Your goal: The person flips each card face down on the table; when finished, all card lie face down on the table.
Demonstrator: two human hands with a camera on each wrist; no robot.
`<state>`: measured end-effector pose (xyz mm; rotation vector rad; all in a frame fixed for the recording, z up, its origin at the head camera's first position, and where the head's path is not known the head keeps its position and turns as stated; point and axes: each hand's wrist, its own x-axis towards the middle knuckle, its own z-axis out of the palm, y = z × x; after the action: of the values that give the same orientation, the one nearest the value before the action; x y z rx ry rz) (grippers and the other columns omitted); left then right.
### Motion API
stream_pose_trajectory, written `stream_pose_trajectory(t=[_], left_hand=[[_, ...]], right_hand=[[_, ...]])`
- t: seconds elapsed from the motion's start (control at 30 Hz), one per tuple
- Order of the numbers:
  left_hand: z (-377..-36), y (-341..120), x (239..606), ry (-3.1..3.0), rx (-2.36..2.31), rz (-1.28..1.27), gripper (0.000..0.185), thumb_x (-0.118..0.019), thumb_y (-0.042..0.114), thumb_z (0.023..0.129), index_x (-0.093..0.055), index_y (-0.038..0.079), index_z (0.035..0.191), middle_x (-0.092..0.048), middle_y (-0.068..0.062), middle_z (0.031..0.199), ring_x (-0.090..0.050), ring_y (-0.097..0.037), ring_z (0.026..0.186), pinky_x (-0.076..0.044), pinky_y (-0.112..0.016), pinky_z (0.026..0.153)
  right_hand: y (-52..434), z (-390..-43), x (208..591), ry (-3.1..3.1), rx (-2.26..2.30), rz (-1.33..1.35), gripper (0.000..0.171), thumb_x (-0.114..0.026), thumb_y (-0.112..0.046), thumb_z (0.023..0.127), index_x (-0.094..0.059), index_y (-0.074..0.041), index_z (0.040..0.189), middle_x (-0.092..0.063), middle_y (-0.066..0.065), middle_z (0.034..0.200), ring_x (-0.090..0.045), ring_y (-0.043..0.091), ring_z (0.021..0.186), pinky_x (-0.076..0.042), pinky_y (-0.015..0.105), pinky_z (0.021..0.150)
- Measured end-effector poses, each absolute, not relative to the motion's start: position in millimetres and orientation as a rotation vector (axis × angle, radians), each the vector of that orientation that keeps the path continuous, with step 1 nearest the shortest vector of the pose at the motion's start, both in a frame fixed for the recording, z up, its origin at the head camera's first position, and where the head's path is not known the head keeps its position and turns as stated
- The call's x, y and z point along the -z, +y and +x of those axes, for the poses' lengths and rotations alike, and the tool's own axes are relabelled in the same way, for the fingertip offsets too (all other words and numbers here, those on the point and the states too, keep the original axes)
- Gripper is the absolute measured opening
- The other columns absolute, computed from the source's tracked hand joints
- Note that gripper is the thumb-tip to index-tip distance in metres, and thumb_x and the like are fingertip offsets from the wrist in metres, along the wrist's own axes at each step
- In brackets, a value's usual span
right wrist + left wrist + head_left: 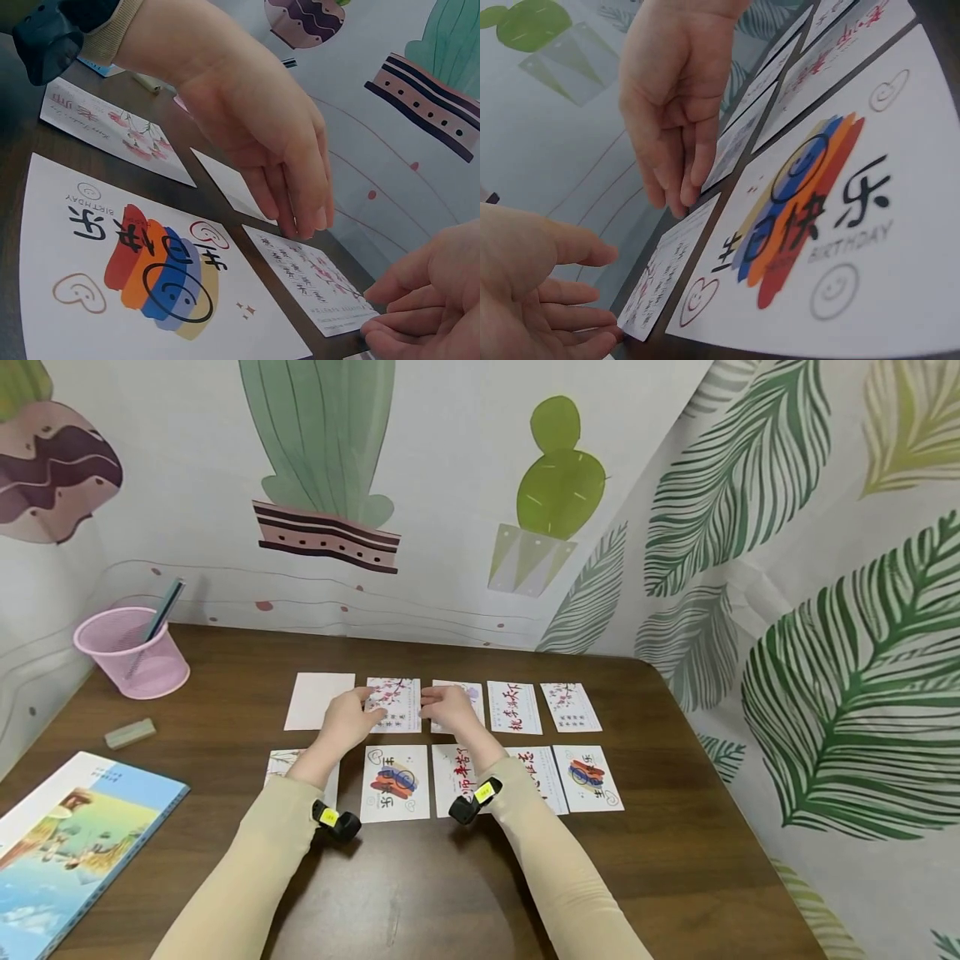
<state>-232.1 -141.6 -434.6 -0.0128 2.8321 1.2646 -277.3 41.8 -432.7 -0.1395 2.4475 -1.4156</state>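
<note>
A white card with pink blossoms (402, 706) lies flat in the back row, between my two hands. My left hand (345, 722) is at its left edge, fingertips just over the border. At its right edge is my right hand (452, 708), which partly covers the neighbouring card with a pale purple picture (474, 695). In the left wrist view both hands have loosely extended fingers, with the blossom card (658, 285) lying between them. The right wrist view has the fingertips of the right hand (435, 292) right at the card's edge. A birthday card (395, 783) lies in front.
More cards form two rows: a blank-looking white card (318, 700) at back left, a red-lettered card (514, 707) and another blossom card (572, 707) at right. A pink mesh pen cup (135, 656), an eraser (130, 733) and a picture book (75, 843) are on the left.
</note>
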Motion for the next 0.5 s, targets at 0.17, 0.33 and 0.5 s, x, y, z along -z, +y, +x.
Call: stream_pose_trajectory(t=[0.17, 0.33, 0.5], left_hand=[[-231.5, -136.8, 434.8, 2.843, -1.217, -0.036, 0.056, -0.058, 0.017, 0.096, -0.041, -0.014, 0.140, -0.045, -0.034, 0.141, -0.044, -0.048, 0.132, -0.039, -0.054, 0.108], [-230.8, -135.2, 436.0, 2.863, -1.159, -0.035, 0.056, -0.058, 0.016, 0.096, -0.041, -0.014, 0.140, -0.046, -0.034, 0.140, -0.044, -0.048, 0.131, -0.039, -0.054, 0.108], [-231.0, -133.8, 436.8, 2.887, -1.095, 0.016, 0.055, -0.059, 0.016, 0.095, -0.044, -0.015, 0.138, -0.049, -0.033, 0.138, -0.046, -0.048, 0.129, -0.040, -0.055, 0.107]], right_hand=[[40.5, -274.8, 433.3, 2.469, 1.418, -0.137, 0.046, -0.065, -0.004, 0.089, -0.057, 0.001, 0.133, -0.065, 0.015, 0.129, -0.060, 0.029, 0.121, -0.050, 0.037, 0.100], [38.9, -274.0, 433.9, 2.492, 1.396, -0.158, 0.046, -0.065, -0.005, 0.088, -0.058, 0.000, 0.134, -0.064, 0.015, 0.130, -0.059, 0.029, 0.123, -0.050, 0.037, 0.101], [38.2, -273.8, 434.9, 2.500, 1.387, -0.175, 0.045, -0.064, -0.005, 0.089, -0.058, -0.001, 0.134, -0.063, 0.015, 0.131, -0.059, 0.029, 0.123, -0.050, 0.039, 0.101]])
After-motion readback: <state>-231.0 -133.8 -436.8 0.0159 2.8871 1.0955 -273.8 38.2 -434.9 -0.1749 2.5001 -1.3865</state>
